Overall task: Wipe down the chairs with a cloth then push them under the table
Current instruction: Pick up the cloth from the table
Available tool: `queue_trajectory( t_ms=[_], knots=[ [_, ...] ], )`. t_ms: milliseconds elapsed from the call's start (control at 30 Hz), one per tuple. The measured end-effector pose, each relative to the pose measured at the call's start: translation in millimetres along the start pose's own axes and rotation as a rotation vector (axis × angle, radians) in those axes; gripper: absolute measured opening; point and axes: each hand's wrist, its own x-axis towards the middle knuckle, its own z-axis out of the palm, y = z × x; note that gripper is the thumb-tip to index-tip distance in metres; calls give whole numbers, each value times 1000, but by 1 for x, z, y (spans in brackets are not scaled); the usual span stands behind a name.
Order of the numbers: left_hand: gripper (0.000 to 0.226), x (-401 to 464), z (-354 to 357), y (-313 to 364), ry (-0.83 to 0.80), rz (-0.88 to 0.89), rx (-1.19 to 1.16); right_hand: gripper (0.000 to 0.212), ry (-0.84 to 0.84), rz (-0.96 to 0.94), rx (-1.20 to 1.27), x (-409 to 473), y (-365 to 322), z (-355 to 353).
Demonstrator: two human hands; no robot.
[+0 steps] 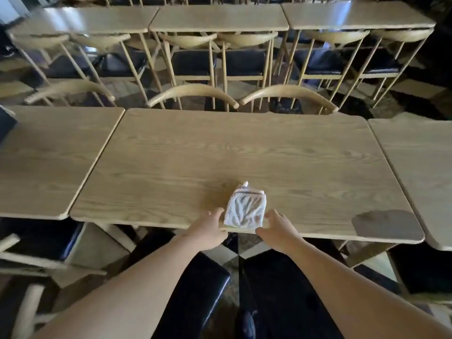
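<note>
A folded white cloth lies on the near edge of the wooden table in front of me. My left hand rests at the table edge, its fingers touching the cloth's left side. My right hand touches the cloth's right side at the same edge. Neither hand clearly has the cloth lifted. Below the table edge are two black-cushioned chairs, one on the left and one on the right, partly hidden by my forearms.
Matching tables stand to the left and right. Two curved wooden chair backs sit at the table's far side. Another row of tables and chairs fills the back. A dark patch marks the table's near right corner.
</note>
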Motion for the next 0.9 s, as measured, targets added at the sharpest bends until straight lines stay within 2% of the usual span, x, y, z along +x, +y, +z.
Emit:
queue_trajectory(
  t_ms=[133, 233, 267, 333, 367, 433, 467, 533, 600, 733, 900],
  knots=[
    [72, 20, 21, -2, -58, -37, 34, 62, -31, 26, -33, 27, 14, 12],
    [67, 29, 27, -3, 35, 13, 49, 53, -15, -15, -102, 35, 17, 19],
    [58, 32, 28, -1, 92, 25, 19, 43, 24, -57, -165, 38, 17, 19],
    [19, 43, 30, 6, 216, -7, -89, 20, 103, -141, -353, 46, 17, 23],
    [13, 49, 30, 11, 271, -44, -127, 17, 133, -185, -415, 50, 16, 25],
    [38, 58, 36, 20, 344, -79, -138, 16, 171, -277, -451, 57, 18, 33],
    [41, 60, 39, 23, 351, -91, -182, 14, 179, -335, -474, 60, 19, 36],
    [31, 64, 49, 25, 316, -124, -283, 37, 147, -401, -552, 73, 21, 44],
    [22, 61, 55, 23, 277, -163, -350, 52, 146, -431, -596, 85, 20, 51],
    [24, 55, 60, 15, 251, -279, -485, 79, 111, -439, -692, 107, 15, 64],
    [25, 35, 65, 1, 189, -408, -602, 91, 130, -306, -853, 122, -1, 77]
  ],
)
